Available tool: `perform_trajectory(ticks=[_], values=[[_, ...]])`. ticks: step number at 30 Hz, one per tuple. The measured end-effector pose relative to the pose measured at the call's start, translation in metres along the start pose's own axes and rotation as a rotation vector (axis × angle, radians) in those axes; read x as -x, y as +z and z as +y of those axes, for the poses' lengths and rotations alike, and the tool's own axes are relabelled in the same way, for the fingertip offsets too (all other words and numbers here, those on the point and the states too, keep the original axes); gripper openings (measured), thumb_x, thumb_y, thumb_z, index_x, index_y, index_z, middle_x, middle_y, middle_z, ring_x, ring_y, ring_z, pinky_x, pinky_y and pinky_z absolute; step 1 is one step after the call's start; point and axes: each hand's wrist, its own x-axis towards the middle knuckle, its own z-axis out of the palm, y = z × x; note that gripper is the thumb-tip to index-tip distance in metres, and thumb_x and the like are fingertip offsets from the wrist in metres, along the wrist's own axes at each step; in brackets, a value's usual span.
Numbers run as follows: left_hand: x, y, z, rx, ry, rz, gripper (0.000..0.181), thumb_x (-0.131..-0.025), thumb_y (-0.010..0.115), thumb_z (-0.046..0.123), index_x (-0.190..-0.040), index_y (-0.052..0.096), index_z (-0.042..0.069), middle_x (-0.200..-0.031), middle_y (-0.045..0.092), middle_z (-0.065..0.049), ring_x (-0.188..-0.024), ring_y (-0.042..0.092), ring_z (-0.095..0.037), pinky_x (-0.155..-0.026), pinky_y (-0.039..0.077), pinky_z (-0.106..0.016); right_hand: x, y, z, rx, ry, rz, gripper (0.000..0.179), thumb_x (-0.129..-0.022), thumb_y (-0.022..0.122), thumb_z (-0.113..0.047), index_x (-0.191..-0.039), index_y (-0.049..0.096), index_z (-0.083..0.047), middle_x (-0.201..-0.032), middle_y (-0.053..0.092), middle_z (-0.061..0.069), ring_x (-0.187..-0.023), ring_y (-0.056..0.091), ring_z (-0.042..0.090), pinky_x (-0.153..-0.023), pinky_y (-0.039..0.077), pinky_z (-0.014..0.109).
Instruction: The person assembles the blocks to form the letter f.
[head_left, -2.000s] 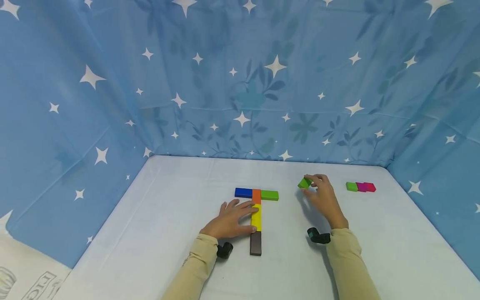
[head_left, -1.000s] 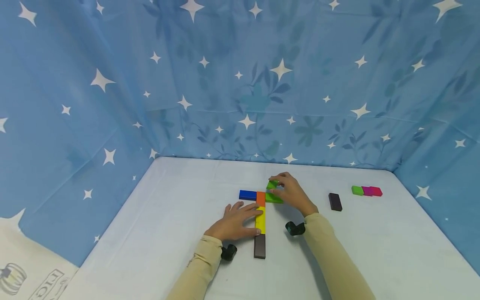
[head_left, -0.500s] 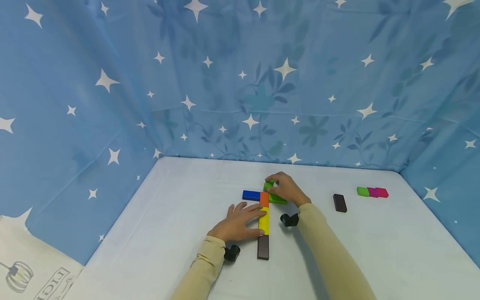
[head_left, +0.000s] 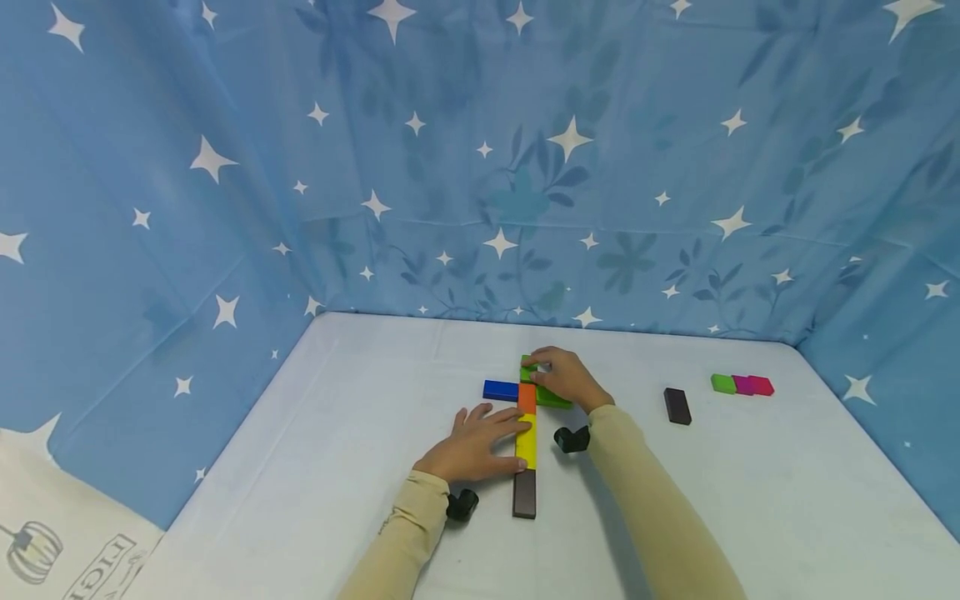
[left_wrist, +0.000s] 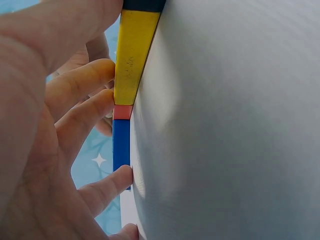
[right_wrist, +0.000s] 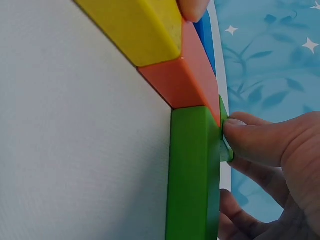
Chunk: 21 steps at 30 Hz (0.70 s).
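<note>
My right hand point(head_left: 566, 379) pinches a small green block point(head_left: 526, 374) between thumb and fingers, at the far end of an orange block point(head_left: 527, 398). Below the orange block, a yellow block point(head_left: 527, 446) and a dark brown block point(head_left: 525, 496) continue the line. A blue block point(head_left: 501, 390) lies against the orange one's left side, a longer green block point(head_left: 555, 402) against its right. My left hand point(head_left: 472, 450) rests with spread fingers, its thumb and a fingertip on the yellow block. In the left wrist view, other fingertips point(left_wrist: 127, 175) of this hand reach the white surface near the blue block.
The white table point(head_left: 360, 400) ends at a blue starry curtain point(head_left: 420, 167). To the right, a dark block point(head_left: 677, 407) lies alone. Farther right, a green block point(head_left: 723, 383), a purple block point(head_left: 743, 385) and a red block point(head_left: 761, 386) form a row.
My right hand has carried the small green block leftward to the orange block's far end. The lone dark block, hidden behind the right hand before, now shows. My left hand stays at the yellow block.
</note>
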Motion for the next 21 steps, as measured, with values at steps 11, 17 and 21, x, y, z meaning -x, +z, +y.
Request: perform_trajectory(ticks=[11, 17, 21], values=[[-0.0008, 0.0009, -0.0004, -0.011, 0.007, -0.002, 0.062, -0.102, 0.070, 0.052, -0.158, 0.057, 0.027, -0.170, 0.040, 0.004, -0.157, 0.026, -0.041, -0.124, 0.013, -0.071, 0.0042, 0.0039, 0.0009, -0.021, -0.020, 0.028, 0.028, -0.104, 0.069, -0.010, -0.130, 0.078, -0.005, -0.143, 0.064, 0.022, -0.138, 0.054, 0.043, -0.119, 0.037, 0.061], [-0.0001, -0.0001, -0.0007, -0.003, 0.014, 0.004, 0.062, -0.102, 0.070, 0.051, -0.157, 0.058, 0.025, -0.170, 0.040, 0.003, -0.157, 0.026, -0.042, -0.124, 0.012, -0.071, 0.0053, 0.0046, 0.0008, -0.034, -0.014, 0.029, 0.028, -0.105, 0.069, -0.011, -0.131, 0.078, -0.006, -0.143, 0.064, 0.022, -0.138, 0.054, 0.044, -0.119, 0.036, 0.063], [-0.0003, -0.0001, -0.0007, -0.003, 0.016, 0.004, 0.063, -0.102, 0.070, 0.052, -0.157, 0.058, 0.025, -0.170, 0.040, 0.002, -0.157, 0.026, -0.042, -0.124, 0.012, -0.071, 0.0054, 0.0049, 0.0003, -0.037, 0.006, 0.025, 0.028, -0.105, 0.069, -0.011, -0.131, 0.078, -0.008, -0.145, 0.063, 0.021, -0.140, 0.052, 0.044, -0.119, 0.035, 0.064]])
